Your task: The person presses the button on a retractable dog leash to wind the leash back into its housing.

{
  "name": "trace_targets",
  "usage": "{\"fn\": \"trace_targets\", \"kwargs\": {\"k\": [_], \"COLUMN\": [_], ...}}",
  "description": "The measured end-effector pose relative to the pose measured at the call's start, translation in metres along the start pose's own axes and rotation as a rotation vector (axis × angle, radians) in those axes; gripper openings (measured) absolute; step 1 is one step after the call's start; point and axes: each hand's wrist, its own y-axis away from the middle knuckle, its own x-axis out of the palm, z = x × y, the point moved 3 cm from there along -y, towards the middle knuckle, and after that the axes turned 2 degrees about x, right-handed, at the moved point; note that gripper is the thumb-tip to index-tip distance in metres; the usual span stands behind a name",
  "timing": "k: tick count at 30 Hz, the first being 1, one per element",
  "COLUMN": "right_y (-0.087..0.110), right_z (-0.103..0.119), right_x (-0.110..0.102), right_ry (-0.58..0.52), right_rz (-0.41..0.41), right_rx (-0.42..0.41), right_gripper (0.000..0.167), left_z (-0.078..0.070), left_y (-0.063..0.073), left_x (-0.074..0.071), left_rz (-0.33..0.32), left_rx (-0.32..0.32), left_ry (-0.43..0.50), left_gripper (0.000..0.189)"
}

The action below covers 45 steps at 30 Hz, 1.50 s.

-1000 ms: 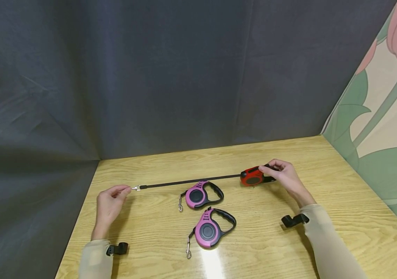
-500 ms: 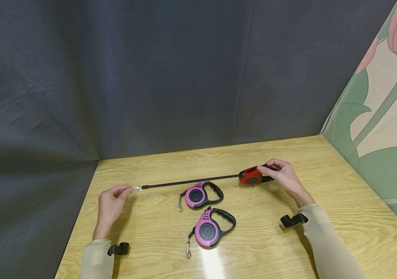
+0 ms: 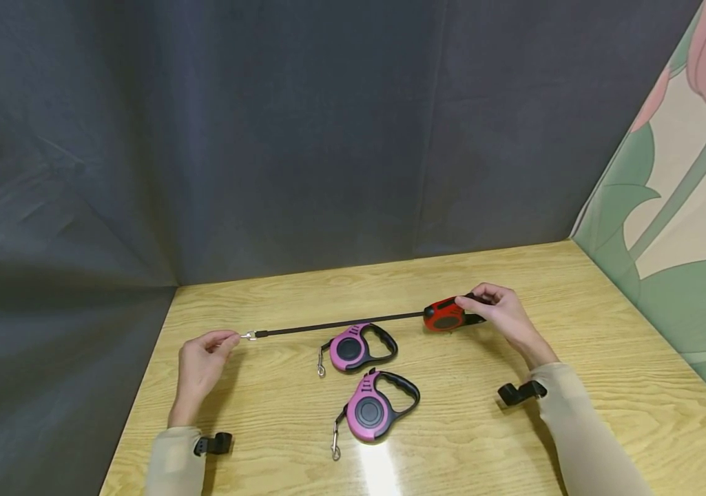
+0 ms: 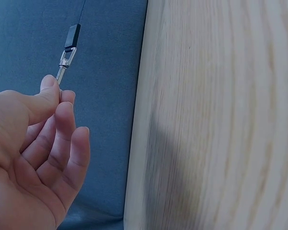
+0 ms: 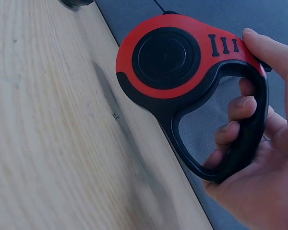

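My right hand (image 3: 507, 320) grips the black handle of a red retractable dog leash (image 5: 165, 57), fingers curled through the loop and thumb near its top. From the red case a black strap (image 3: 340, 324) runs out to the left, straight and taut. At its far end, thumb and index finger of my left hand (image 3: 200, 368) pinch the silver snap hook (image 4: 62, 69); the other fingers are loosely bent. Behind the left fingertips part of the hook is hidden. The strap passes just behind the upper pink leash (image 3: 348, 348) in the head view.
A second pink leash (image 3: 368, 411) lies nearer on the wooden table (image 3: 464, 441), its metal hook at the left. Dark cloth (image 3: 303, 138) hangs behind and to the left of the table. A tulip-patterned panel (image 3: 687, 207) stands along the right side.
My left hand has moved slightly right with the hook, and the red leash has shifted a little left, so the strap between them is a bit shorter. The pink leashes stay put.
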Motion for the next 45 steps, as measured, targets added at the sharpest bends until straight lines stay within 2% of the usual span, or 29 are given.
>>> {"fn": "trace_targets", "kwargs": {"k": [22, 36, 45], "right_y": [-0.0006, 0.0007, 0.0018], "right_z": [0.0022, 0.0029, 0.0052], "right_x": [0.0048, 0.0084, 0.0101], "right_ry": [0.003, 0.01, 0.013], "right_rz": [0.008, 0.019, 0.018], "right_rx": [-0.038, -0.026, -0.027], "right_gripper": [0.028, 0.028, 0.029], "left_z": [-0.0038, -0.0064, -0.0065], "left_y": [0.0011, 0.0032, 0.0038], "left_x": [0.0024, 0.0051, 0.0061], "left_rz": [0.013, 0.029, 0.036], "left_rx": [0.013, 0.001, 0.011], "left_ry": [0.013, 0.037, -0.005], "left_gripper": [0.018, 0.018, 0.018]}}
